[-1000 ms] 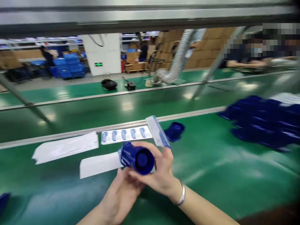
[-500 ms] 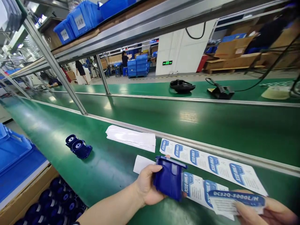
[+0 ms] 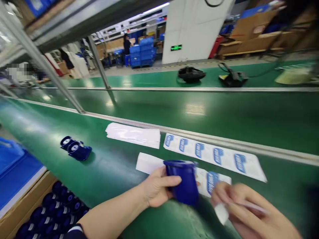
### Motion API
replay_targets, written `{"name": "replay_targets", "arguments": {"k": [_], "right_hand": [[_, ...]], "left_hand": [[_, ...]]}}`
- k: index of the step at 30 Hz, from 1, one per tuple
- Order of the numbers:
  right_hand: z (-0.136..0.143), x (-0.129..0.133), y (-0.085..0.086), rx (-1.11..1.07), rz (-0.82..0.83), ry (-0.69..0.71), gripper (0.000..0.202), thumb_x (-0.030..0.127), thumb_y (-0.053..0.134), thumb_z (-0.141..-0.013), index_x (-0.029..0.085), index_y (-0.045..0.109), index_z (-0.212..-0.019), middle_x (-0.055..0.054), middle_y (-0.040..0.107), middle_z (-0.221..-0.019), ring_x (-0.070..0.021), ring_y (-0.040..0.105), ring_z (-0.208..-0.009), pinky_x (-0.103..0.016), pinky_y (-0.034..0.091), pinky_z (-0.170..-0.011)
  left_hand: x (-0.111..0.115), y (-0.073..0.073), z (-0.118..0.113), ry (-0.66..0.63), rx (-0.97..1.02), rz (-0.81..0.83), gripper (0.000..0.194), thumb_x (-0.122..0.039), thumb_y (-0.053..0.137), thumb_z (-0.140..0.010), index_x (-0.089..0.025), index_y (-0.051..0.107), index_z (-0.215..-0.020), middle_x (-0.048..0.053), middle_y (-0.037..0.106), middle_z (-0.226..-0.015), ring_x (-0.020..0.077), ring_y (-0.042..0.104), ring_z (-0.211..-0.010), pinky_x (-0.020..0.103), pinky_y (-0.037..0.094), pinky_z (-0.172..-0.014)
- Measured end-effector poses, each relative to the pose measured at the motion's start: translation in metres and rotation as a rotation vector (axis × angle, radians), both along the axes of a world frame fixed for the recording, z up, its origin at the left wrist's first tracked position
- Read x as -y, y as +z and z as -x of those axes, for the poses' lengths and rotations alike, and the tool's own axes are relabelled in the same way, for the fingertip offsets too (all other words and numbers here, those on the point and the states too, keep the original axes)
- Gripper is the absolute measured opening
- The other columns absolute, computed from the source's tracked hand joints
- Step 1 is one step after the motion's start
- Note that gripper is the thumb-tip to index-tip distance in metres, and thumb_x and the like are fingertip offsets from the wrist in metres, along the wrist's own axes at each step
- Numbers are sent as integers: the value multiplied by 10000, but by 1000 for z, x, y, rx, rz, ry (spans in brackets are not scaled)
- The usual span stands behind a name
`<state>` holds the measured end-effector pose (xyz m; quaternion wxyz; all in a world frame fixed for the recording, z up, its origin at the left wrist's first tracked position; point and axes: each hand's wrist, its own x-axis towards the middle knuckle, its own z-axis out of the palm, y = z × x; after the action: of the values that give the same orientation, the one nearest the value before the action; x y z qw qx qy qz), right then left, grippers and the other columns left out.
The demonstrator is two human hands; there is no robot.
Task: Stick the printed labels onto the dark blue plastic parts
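Note:
My left hand (image 3: 158, 187) is wrapped round a dark blue plastic housing (image 3: 184, 184), held above the green bench with its flanged end up. To the right, my right hand (image 3: 251, 209) is closed in a pinch on a white label (image 3: 221, 214); motion blurs it, and its printed side is turned away. Under and behind the housing lies a partly covered strip of blue-and-white labels (image 3: 212, 181), with a bare white piece of backing paper (image 3: 149, 162) to its left. Farther back is a longer label sheet (image 3: 199, 151) with several printed labels.
White paper strips (image 3: 133, 135) lie stacked by the bench's rear rail. Two more blue housings (image 3: 78, 150) stand to the left. At lower left, a carton (image 3: 27, 201) holds many blue parts beside a blue bin (image 3: 15, 166). A metal post (image 3: 59, 83) rises behind.
My right hand has moved left towards the housing, and the label's printed face has turned out of sight. My left hand has turned the housing, showing a smooth rounded side. The view has tilted down.

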<state>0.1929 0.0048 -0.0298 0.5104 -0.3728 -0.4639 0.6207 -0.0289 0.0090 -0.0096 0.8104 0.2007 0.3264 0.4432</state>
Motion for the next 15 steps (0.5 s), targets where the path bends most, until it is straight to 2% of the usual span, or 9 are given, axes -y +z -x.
{"name": "replay_targets", "arguments": {"k": [2, 6, 8, 11, 15], "right_hand": [[5, 1, 14, -127, 104, 81, 288, 375, 860, -849, 226, 619, -798, -54, 608, -839, -221, 610, -759, -286, 523, -605], [13, 0, 28, -291, 176, 84, 265, 341, 882, -854, 224, 644, -863, -33, 645, -923, -186, 629, -833, -246, 518, -683], [16, 1, 30, -320, 198, 88, 233, 291, 878, -863, 228, 656, -896, -22, 665, -929, -167, 634, -827, -229, 514, -692], [19, 3, 30, -331, 200, 84, 245, 243, 894, -844, 228, 662, -920, -9, 682, -915, -148, 631, -799, -222, 510, -711], [22, 6, 31, -266, 230, 80, 304, 285, 925, -804, 215, 675, -964, -21, 677, -899, -165, 616, -791, -255, 511, -737]], "left_hand": [[0, 4, 2, -6, -31, -25, 599, -357, 919, -637, -142, 718, -1159, 154, 743, -1107, 311, 693, -1046, 457, 521, -938], [-3, 3, 7, -27, -128, -51, 487, -306, 843, -763, -170, 686, -1203, 125, 760, -1096, 303, 696, -1070, 452, 525, -959], [-3, 3, 8, -35, -160, -67, 512, -301, 800, -816, -193, 638, -1289, 126, 729, -1220, 318, 672, -1149, 472, 505, -1010], [0, 6, 7, -6, -202, -73, 652, -310, 778, -845, -237, 517, -1438, 117, 660, -1365, 328, 642, -1219, 493, 469, -1073], [3, 7, 5, 12, -230, -93, 725, -334, 738, -883, -276, 409, -1527, 97, 584, -1474, 331, 538, -1355, 479, 424, -1133]]}}
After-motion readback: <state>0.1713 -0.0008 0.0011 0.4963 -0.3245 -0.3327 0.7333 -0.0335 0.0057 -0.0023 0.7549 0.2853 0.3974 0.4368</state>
